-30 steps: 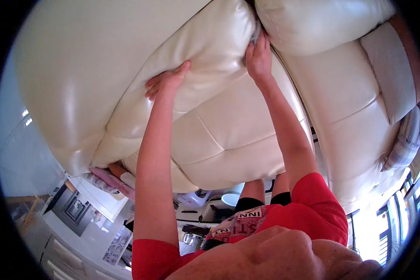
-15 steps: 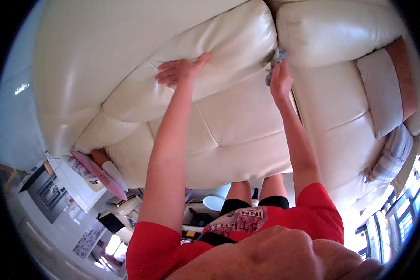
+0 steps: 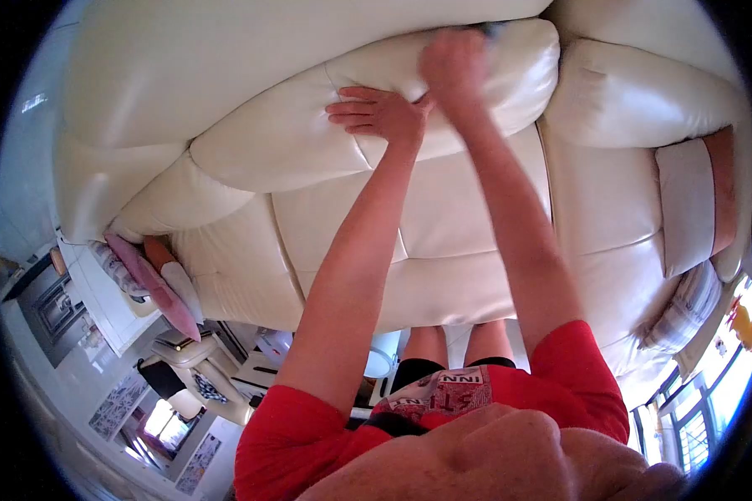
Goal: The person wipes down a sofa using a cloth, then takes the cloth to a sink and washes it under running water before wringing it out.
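A cream leather sofa (image 3: 468, 217) fills most of the view. My left hand (image 3: 380, 115) lies flat on its padded back cushion (image 3: 267, 142), fingers spread and thumb out. Just right of it, my right hand (image 3: 454, 71) is closed near the upper edge of the same cushion, slightly blurred by motion. A small dark bit of the cloth (image 3: 490, 31) shows beyond its knuckles; the rest is hidden by the hand.
At right lie a grey and brown pillow (image 3: 688, 200) and a striped pillow (image 3: 685, 309). A pink cushion (image 3: 154, 288) leans at the left end. A light blue bucket (image 3: 382, 355) stands on the floor near my legs.
My right hand has moved up and left with the cloth, from the gap between the cushions to the back cushion's upper edge. My left hand has shifted right along the cushion.
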`<state>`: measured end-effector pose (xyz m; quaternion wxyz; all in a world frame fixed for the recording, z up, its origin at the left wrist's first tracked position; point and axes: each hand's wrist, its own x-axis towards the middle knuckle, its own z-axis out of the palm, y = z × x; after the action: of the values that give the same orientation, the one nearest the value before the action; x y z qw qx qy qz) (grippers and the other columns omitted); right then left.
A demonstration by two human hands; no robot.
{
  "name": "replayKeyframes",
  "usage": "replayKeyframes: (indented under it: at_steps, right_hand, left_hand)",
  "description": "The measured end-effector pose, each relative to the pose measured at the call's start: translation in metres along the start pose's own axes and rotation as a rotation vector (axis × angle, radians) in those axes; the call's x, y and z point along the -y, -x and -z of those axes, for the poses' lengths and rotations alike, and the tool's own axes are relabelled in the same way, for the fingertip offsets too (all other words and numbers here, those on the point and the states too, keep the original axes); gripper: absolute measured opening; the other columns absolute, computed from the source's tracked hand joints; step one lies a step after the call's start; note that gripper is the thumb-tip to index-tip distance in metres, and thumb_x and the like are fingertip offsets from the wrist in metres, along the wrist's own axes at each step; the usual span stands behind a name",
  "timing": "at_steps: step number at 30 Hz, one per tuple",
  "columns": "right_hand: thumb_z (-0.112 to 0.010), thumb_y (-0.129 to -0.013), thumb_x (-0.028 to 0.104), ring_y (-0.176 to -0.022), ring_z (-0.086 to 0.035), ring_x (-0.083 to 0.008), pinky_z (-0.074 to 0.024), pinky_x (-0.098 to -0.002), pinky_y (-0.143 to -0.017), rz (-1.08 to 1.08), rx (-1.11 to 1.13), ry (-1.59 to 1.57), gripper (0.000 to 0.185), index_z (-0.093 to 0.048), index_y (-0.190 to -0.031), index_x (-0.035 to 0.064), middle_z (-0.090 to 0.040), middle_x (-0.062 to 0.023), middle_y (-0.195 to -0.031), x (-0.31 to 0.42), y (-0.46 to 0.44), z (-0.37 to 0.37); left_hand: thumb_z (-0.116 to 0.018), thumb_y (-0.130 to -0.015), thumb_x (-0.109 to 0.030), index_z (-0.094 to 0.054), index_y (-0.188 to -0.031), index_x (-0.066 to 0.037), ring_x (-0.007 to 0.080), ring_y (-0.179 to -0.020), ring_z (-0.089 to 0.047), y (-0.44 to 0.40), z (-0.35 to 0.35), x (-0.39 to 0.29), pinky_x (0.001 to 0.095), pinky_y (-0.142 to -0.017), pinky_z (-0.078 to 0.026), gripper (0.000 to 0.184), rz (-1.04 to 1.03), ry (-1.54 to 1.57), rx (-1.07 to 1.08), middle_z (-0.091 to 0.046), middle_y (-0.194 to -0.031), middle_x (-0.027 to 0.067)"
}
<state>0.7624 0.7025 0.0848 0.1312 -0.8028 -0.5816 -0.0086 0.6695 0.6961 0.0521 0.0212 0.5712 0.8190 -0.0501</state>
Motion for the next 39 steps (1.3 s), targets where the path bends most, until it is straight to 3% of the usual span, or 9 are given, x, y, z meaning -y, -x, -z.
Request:
replayKeyframes:
  at_steps: [4, 10, 14, 17, 21, 24, 27, 36, 39]
  right_hand:
    - [-0.061, -0.073, 0.020, -0.086, -0.056, -0.0287, -0.0424, -0.0379, -0.077, 0.289, -0.065, -0.288, 0.021, -0.061, -0.081, 0.0010, -0.059, -0.0146, -0.077, 0.116, -0.003, -0.018]
    - [-0.057, -0.079, 0.026, -0.091, -0.057, -0.0296, -0.0429, -0.0415, -0.083, 0.376, 0.179, -0.596, 0.026, -0.058, -0.085, 0.0009, -0.060, -0.0182, -0.090, 0.065, -0.008, 0.020]
    - [-0.048, -0.088, 0.025, -0.079, -0.057, -0.0212, -0.0446, -0.0353, -0.072, -0.601, -0.112, -1.212, 0.028, -0.056, -0.083, -0.0015, -0.057, -0.0139, -0.077, 0.002, 0.021, 0.080]
    - [-0.041, -0.093, 0.022, -0.068, -0.041, -0.0112, -0.0380, -0.0271, -0.061, -0.587, -0.744, -1.465, 0.024, -0.050, -0.096, 0.0004, -0.047, -0.0022, -0.074, -0.040, -0.003, 0.111]
    - [-0.034, -0.096, 0.029, -0.115, -0.043, -0.0324, -0.0330, -0.0394, -0.097, -0.473, -0.905, -0.845, 0.053, -0.026, -0.129, -0.0122, -0.040, -0.0263, -0.127, -0.056, -0.067, 0.061]
    - [-0.031, -0.096, 0.032, -0.133, -0.019, -0.0390, -0.0145, -0.0409, -0.109, -0.659, -0.826, -1.063, 0.065, -0.011, -0.135, -0.0155, -0.014, -0.0327, -0.142, -0.040, -0.057, 0.032]
    - [-0.031, -0.095, 0.043, -0.133, -0.020, -0.0364, -0.0188, -0.0371, -0.109, -0.752, -0.740, -1.142, 0.074, -0.006, -0.139, -0.0110, -0.013, -0.0290, -0.144, -0.041, -0.055, 0.019]
    - [-0.035, -0.093, 0.029, -0.111, -0.045, -0.0371, -0.0361, -0.0435, -0.092, -0.955, -0.911, -1.152, 0.049, -0.037, -0.120, -0.0126, -0.043, -0.0298, -0.124, -0.084, -0.114, -0.020]
    - [-0.036, -0.091, 0.025, -0.103, -0.049, -0.0379, -0.0370, -0.0463, -0.086, -0.821, -1.074, -1.321, 0.040, -0.046, -0.107, -0.0109, -0.049, -0.0306, -0.114, -0.087, -0.150, 0.065]
  left_hand:
    - [-0.068, -0.049, -0.077, 0.000, -0.135, 0.016, 0.0460, -0.130, -0.019, -0.007, -0.033, 0.028, 0.0512, -0.107, -0.013, 0.143, -0.485, 0.478, 0.178, -0.003, -0.145, 0.0328]
    - [-0.075, -0.044, -0.071, 0.013, -0.135, 0.011, 0.0483, -0.132, 0.004, -0.014, -0.058, 0.003, 0.0535, -0.107, -0.007, 0.151, -0.094, 0.387, -0.074, 0.010, -0.140, 0.0382]
    - [-0.082, -0.039, -0.064, 0.021, -0.132, 0.011, 0.0550, -0.130, 0.013, -0.004, 0.015, -0.002, 0.0582, -0.106, -0.005, 0.158, 0.060, 0.226, 0.193, 0.016, -0.135, 0.0438]
    - [-0.083, -0.039, -0.062, 0.022, -0.131, 0.013, 0.0558, -0.130, 0.012, 0.000, 0.036, -0.003, 0.0583, -0.106, -0.004, 0.159, 0.049, 0.277, 0.256, 0.014, -0.135, 0.0447]
    - [-0.082, -0.039, -0.065, 0.019, -0.132, 0.012, 0.0522, -0.132, 0.011, -0.002, 0.033, -0.006, 0.0549, -0.108, -0.006, 0.158, 0.067, 0.223, 0.232, 0.013, -0.137, 0.0424]
    - [-0.081, -0.039, -0.065, 0.018, -0.133, 0.013, 0.0521, -0.132, 0.011, -0.002, 0.035, -0.006, 0.0556, -0.108, -0.006, 0.157, 0.057, 0.166, 0.228, 0.013, -0.138, 0.0418]
    - [-0.081, -0.040, -0.065, 0.017, -0.133, 0.013, 0.0519, -0.132, 0.011, -0.002, 0.033, -0.007, 0.0557, -0.108, -0.006, 0.156, 0.068, 0.190, 0.238, 0.012, -0.138, 0.0414]
    - [-0.064, -0.054, -0.078, 0.016, -0.137, 0.007, 0.0490, -0.133, 0.011, -0.029, 0.077, 0.046, 0.0559, -0.108, -0.010, 0.143, -0.146, 0.392, 0.621, 0.011, -0.142, 0.0362]
    - [-0.043, -0.068, -0.082, 0.003, -0.139, 0.009, 0.0359, -0.137, -0.014, -0.102, 0.077, 0.073, 0.0431, -0.110, -0.016, 0.125, -0.006, 0.914, 0.481, -0.010, -0.147, 0.0261]
